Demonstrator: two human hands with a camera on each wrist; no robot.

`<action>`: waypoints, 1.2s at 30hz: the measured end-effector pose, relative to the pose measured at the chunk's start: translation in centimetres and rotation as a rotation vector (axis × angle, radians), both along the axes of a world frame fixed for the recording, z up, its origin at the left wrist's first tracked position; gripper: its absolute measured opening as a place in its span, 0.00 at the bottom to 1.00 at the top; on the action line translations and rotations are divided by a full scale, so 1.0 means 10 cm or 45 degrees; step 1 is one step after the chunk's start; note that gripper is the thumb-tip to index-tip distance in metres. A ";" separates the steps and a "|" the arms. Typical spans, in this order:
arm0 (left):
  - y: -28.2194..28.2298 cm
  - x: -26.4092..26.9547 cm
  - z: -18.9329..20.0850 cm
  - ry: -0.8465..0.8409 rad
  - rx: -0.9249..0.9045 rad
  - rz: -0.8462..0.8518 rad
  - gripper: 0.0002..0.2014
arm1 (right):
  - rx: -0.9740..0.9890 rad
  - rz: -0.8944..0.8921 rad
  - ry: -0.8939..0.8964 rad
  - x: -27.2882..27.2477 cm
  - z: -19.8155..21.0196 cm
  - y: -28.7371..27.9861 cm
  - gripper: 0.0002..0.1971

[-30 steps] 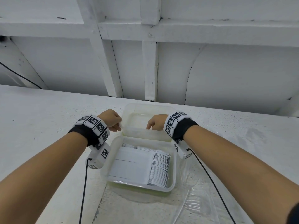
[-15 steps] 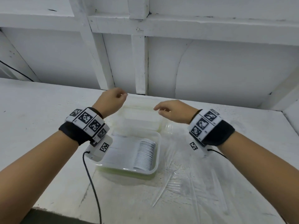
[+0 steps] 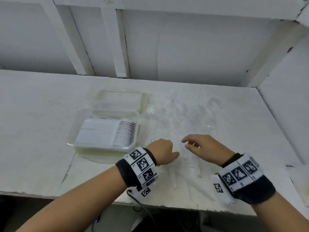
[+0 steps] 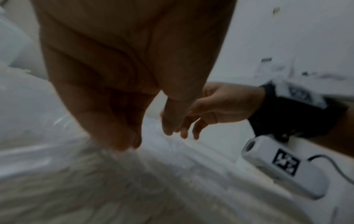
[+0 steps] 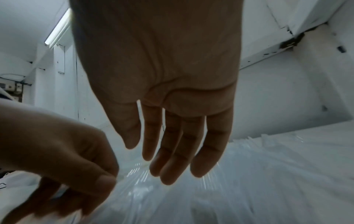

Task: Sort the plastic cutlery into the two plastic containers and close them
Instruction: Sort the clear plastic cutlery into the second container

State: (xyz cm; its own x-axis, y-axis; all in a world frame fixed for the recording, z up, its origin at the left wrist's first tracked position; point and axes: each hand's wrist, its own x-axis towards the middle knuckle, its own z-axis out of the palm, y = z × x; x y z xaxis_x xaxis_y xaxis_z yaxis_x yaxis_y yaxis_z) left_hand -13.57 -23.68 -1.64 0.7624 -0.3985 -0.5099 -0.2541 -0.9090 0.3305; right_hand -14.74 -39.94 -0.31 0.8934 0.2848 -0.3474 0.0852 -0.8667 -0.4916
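Fig. Head view, w/ both wrist views. The container (image 3: 103, 129) is sitting at approx. 10 o'clock from the hands, on the bench (image 3: 41, 114); its lid (image 3: 119, 99) is lying open behind it at 12 o'clock, presumably so more pieces can go in before closing. Only one container is showing; a second cannot be made out.

Inside, the spoons (image 3: 110, 132) are lying nested in one stack, long axis running 9-to-3, bowls pointing to 3 o'clock, handles to 9. Stacking likely saves room so the lid can shut.

The loose cutlery (image 3: 184, 121), clear plastic, is lying scattered on the bench from 12 to 3 o'clock of the hands. A few stems near the wrists are running roughly 12-to-6; the rest is too faint to give a heading.

The left hand (image 3: 163, 152) is hovering low over the pile, fingers loosely curled, thumb toward 3 o'clock; nothing is seen in it, though clear plastic could be missed. The right hand (image 3: 206, 149) is hanging palm-down just beside it, fingers (image 5: 173, 151) nearly straight and slightly apart, holding nothing. Both are probably placed there to gather the next pieces; sorting seems only partly done.
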 end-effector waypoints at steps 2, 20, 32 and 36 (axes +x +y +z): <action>-0.02 -0.02 -0.06 -0.048 0.044 0.008 0.19 | 0.013 -0.026 0.044 -0.13 -0.07 -0.02 0.14; 0.27 0.04 -0.11 -0.178 -0.368 0.565 0.11 | -0.434 0.176 0.123 -0.51 -0.17 0.26 0.17; 0.35 -0.02 0.10 -0.133 -0.920 0.809 0.05 | -0.443 0.286 -0.059 -0.50 -0.38 0.36 0.10; 0.38 -0.07 0.17 -0.220 -0.989 0.776 0.05 | -0.288 0.158 -0.008 -0.30 -0.30 0.31 0.12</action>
